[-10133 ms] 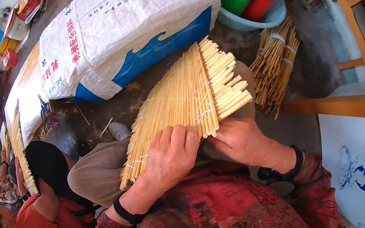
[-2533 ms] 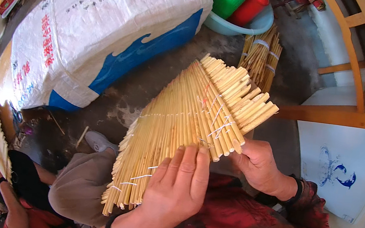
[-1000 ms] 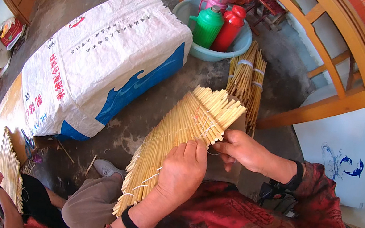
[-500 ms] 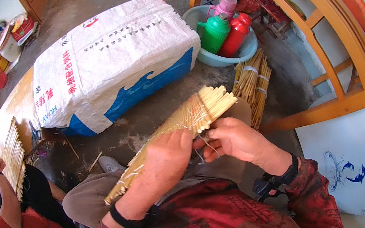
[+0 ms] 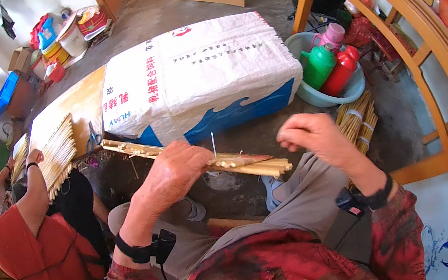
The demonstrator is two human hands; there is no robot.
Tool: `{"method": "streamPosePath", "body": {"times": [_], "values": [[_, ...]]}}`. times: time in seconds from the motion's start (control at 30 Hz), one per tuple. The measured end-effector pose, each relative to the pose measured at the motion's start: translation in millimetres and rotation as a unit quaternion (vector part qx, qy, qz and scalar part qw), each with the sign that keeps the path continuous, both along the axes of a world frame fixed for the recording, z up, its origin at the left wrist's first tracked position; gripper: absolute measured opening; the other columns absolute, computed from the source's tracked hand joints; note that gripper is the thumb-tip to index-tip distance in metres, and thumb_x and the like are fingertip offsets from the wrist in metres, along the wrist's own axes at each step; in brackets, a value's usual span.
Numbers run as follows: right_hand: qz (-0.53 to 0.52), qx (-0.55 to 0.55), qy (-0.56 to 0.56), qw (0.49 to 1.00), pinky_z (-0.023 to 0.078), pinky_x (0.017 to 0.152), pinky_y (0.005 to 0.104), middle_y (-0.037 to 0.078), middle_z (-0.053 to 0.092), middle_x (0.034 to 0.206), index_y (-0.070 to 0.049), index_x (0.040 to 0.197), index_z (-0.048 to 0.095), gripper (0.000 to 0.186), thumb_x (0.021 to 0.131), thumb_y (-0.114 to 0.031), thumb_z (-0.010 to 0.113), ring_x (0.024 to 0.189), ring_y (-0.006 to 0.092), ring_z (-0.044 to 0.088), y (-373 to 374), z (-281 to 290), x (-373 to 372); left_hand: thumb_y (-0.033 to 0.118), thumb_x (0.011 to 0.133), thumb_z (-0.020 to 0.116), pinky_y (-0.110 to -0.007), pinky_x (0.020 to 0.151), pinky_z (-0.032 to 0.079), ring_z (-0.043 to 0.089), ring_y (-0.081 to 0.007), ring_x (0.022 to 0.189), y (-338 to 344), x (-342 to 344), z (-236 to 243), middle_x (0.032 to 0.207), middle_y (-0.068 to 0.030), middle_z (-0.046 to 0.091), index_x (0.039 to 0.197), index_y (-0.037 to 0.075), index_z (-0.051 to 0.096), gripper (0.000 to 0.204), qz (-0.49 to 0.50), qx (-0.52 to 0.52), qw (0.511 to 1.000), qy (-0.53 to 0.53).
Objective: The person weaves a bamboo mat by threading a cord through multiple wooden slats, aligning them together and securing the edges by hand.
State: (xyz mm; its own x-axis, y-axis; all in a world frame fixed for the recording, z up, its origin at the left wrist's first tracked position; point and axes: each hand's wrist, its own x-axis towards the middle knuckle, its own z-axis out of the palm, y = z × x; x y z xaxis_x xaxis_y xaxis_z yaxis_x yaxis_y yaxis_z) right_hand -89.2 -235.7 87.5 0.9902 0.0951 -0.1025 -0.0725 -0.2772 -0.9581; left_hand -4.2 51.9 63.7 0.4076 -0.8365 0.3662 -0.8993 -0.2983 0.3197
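Note:
My left hand (image 5: 177, 166) is closed around the middle of a mat of pale stalks (image 5: 258, 166) sewn side by side. The mat is seen almost edge-on, lying crosswise above my knees. A short white strand (image 5: 213, 144) sticks up from it beside my left fingers. Apart from the mat, up and to the right, my right hand (image 5: 311, 136) is raised with its fingers curled together. Whatever those fingers pinch, if anything, is too small to make out.
A large white and blue woven sack (image 5: 205, 72) rests on a low table (image 5: 67, 112), with scissors (image 5: 94, 137) at its edge. Beyond are a basin (image 5: 318, 99) of thermos flasks, tied stalk bundles (image 5: 356, 117) and a wooden frame (image 5: 431, 161). At left, another person (image 5: 46, 229) holds a stalk mat (image 5: 61, 152).
The mat has turned from a slanted, broad-side pose to nearly level and edge-on. My right hand has come away from its end, up and to the right. The whole view has shifted.

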Motion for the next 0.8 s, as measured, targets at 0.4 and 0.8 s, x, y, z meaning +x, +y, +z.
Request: {"method": "streamPosePath", "body": {"times": [0.4, 0.8], "values": [[0.19, 0.084, 0.162, 0.965, 0.045, 0.061, 0.0211, 0.0, 0.059, 0.075, 0.0, 0.086, 0.063, 0.024, 0.093, -0.022, 0.056, 0.068, 0.0054, 0.052, 104, -79, 42, 0.003, 0.071, 0.063, -0.038, 0.077, 0.045, 0.059, -0.0251, 0.076, 37, -30, -35, 0.085, -0.0076, 0.063, 0.092, 0.004, 0.058, 0.022, 0.002, -0.023, 1.0, -0.005], [0.247, 0.019, 0.115, 0.962, 0.046, 0.068, 0.0277, 0.007, 0.063, 0.074, 0.001, 0.088, 0.062, 0.021, 0.084, -0.018, 0.054, 0.071, 0.0108, 0.056, 118, -80, 50, 0.004, 0.065, 0.066, -0.04, 0.082, 0.046, 0.06, -0.0246, 0.078, 47, -36, -44, 0.085, -0.0078, 0.062, 0.093, 0.003, 0.059, 0.029, 0.041, -0.049, 0.997, 0.034]]}}
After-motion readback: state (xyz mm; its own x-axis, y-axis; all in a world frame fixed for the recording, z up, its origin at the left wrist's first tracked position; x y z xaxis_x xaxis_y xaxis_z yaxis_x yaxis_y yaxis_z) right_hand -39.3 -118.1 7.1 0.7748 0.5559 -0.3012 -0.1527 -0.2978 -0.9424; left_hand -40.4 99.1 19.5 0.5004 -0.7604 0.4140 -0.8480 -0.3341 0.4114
